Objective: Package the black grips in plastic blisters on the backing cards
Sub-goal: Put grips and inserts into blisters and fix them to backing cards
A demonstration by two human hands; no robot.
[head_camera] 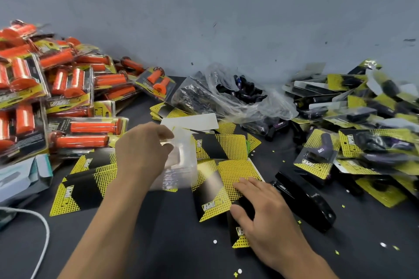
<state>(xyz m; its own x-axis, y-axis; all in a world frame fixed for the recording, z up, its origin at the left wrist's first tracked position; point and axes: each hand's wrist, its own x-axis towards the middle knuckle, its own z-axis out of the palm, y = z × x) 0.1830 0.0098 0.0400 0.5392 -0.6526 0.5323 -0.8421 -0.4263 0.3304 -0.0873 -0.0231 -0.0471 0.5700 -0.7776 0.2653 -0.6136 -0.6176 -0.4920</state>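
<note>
My left hand (141, 149) pinches a clear plastic blister (181, 158) and holds it above the yellow-and-black backing cards spread on the dark table. My right hand (260, 213) lies on a backing card (213, 197) at the centre; its fingertips press the yellow dotted part and its thumb touches a black grip (246, 207) beneath the palm. Loose black grips (242, 92) sit in a clear plastic bag at the back. More backing cards (220, 146) lie just behind the blister.
A black stapler (303, 199) lies to the right of my right hand. Packaged black grips (353, 124) pile up on the right, packaged orange grips (56, 97) on the left. A grey box (22, 176) and a white cord (43, 229) are at the left edge. A grey wall stands behind.
</note>
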